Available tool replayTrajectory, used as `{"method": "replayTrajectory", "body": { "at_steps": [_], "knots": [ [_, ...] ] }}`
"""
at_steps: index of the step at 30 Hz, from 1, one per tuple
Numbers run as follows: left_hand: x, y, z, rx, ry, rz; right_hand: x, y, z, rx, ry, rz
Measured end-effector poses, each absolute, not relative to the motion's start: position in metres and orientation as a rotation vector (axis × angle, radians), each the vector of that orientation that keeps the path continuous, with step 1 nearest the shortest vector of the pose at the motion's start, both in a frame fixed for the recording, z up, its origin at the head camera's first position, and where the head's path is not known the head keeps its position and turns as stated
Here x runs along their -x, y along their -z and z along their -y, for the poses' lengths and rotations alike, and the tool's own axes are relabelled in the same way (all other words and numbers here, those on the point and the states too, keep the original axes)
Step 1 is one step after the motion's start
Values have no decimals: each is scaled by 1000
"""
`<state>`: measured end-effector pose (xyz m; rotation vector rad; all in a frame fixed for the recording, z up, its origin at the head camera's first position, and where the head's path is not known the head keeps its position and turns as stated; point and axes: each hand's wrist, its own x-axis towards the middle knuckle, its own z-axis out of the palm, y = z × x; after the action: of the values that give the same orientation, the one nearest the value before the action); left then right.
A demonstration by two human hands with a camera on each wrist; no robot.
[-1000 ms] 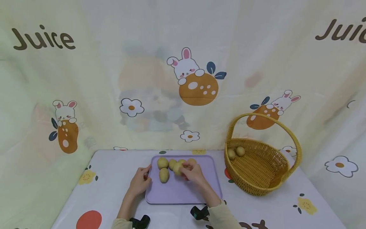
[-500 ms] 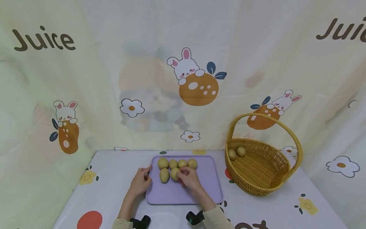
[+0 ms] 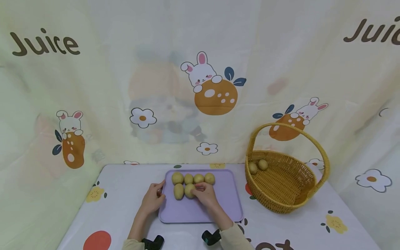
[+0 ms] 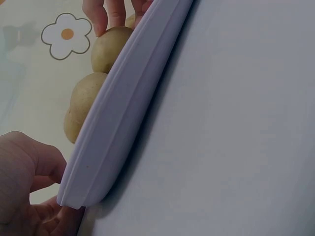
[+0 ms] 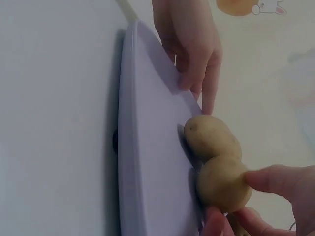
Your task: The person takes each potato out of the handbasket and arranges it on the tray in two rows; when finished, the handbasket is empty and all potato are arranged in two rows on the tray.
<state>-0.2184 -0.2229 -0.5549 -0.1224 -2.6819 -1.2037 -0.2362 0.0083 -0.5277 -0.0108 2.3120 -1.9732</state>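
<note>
A purple tray (image 3: 187, 213) carries several potatoes, with a back row of round ones and a shorter row in front. My left hand (image 3: 153, 198) holds the tray by its left rim, thumb over the edge in the right wrist view. With thumb and fingers, my right hand (image 3: 205, 195) pinches a round potato (image 5: 224, 183) in the front row. That potato sits right beside an oval potato (image 5: 210, 136) at the left, close over the tray floor. Fingertips of the right hand show at the top of the left wrist view, by a potato (image 4: 110, 49).
To the right of the tray stands a wicker basket (image 3: 282, 185) with a tall arched handle. Two potatoes (image 3: 263, 164) lie at its left side. A printed cloth (image 3: 122, 194) covers the table, and a patterned curtain (image 3: 168, 86) hangs behind it.
My right hand has brought its potato leftward and down from over the back row into the front row, against the oval one. The left hand has stayed at the tray rim.
</note>
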Motion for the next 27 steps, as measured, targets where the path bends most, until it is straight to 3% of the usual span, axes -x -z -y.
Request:
{"method": "replayTrajectory", "body": {
  "at_steps": [15, 27],
  "knots": [
    [219, 559, 225, 124, 1210, 2680, 240, 528, -17, -1, 1893, -2317],
    [219, 558, 224, 123, 1232, 2675, 249, 502, -39, -85, 1819, -2399]
  ]
}}
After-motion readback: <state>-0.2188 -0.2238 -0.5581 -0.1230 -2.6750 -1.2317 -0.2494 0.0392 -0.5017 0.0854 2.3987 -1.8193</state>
